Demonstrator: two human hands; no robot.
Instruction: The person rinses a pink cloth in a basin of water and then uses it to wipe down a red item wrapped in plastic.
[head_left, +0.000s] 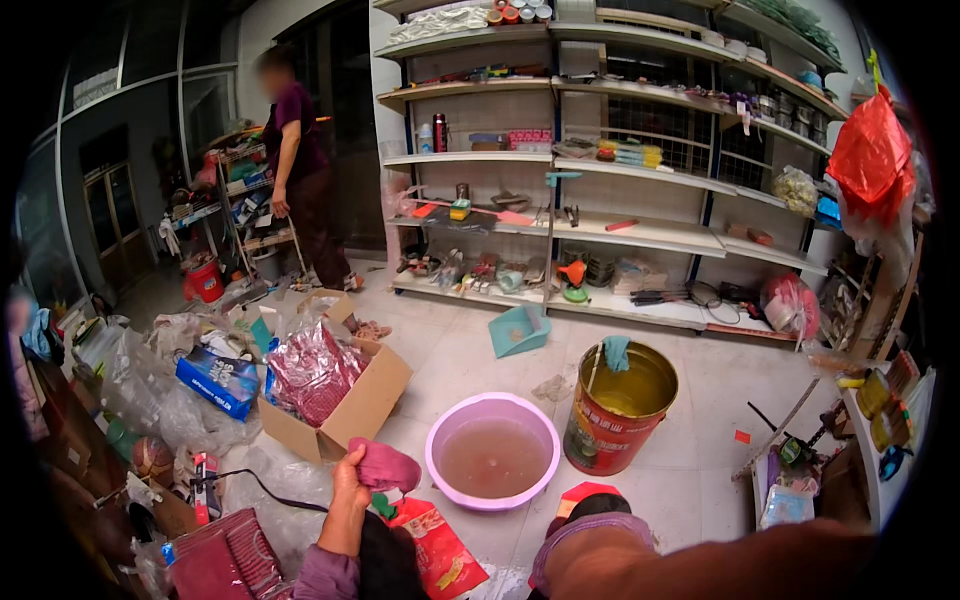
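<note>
My left hand (349, 478) is raised at lower middle left, its fingers closed around a bunched pink cloth (386, 466). Just right of the cloth, a round lilac plastic basin (441, 489) stands on the floor, holding cloudy brownish water (491, 456). Below the hand lie a red printed bag (439, 551) and a small green piece (384, 505). My right hand cannot be seen; a blurred bare limb (697, 559) beside purple fabric (551, 541) fills the lower right.
A red metal bucket (615, 435) with a teal cloth (616, 352) stands behind the basin. Left are an open cardboard box (371, 397) of packaged maroon textiles and heaped plastic bags (139, 394). A teal dustpan (519, 331) lies before stocked shelves (465, 159). A person (296, 150) stands back left.
</note>
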